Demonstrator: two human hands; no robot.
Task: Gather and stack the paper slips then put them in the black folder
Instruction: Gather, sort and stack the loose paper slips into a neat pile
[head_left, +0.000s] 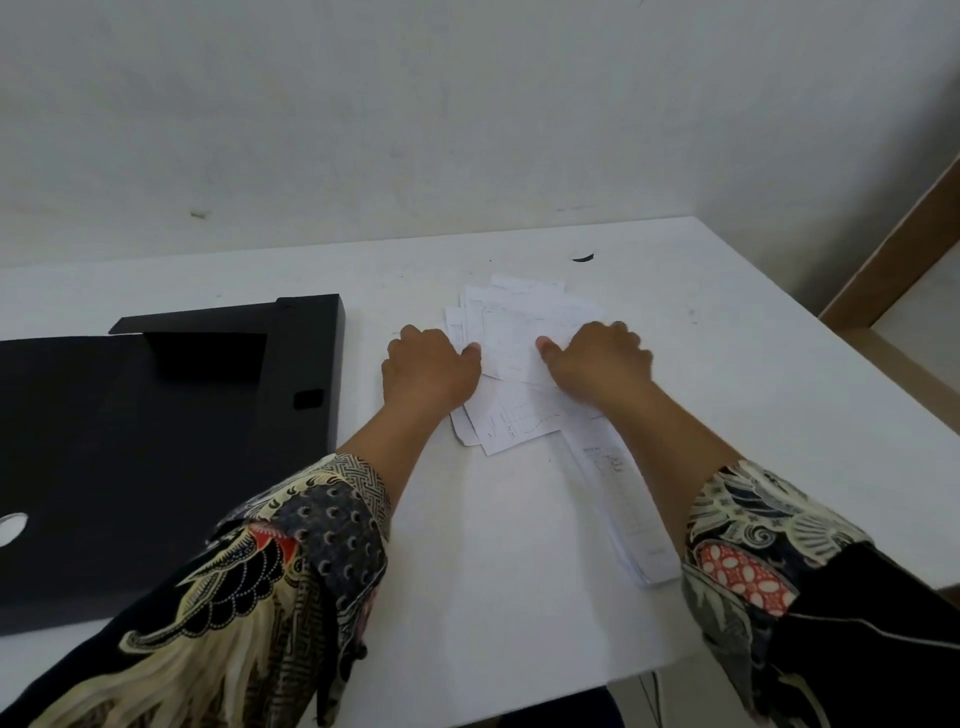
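- White paper under both hands: left hand (428, 370) and right hand (597, 364) pressing down on the paper slips (514, 338), one on each side of the pile.
- Fingers curled and close together, knuckles up, thumbs pointing in toward each other; holding nothing up, just pushing flat on the sheets.
- Likely placed that way to squeeze the loose sheets in from two sides and line up the edges.
- Pile messy, corners sticking out at different angles, so not yet a neat stack.
- One long strip (621, 499) lying under the right forearm, long side running from the pile back toward the person.
- Lying on the white table (779, 364), near the middle.
- Black folder (156, 441) open and flat just left of the pile, not touching it, ready for later.
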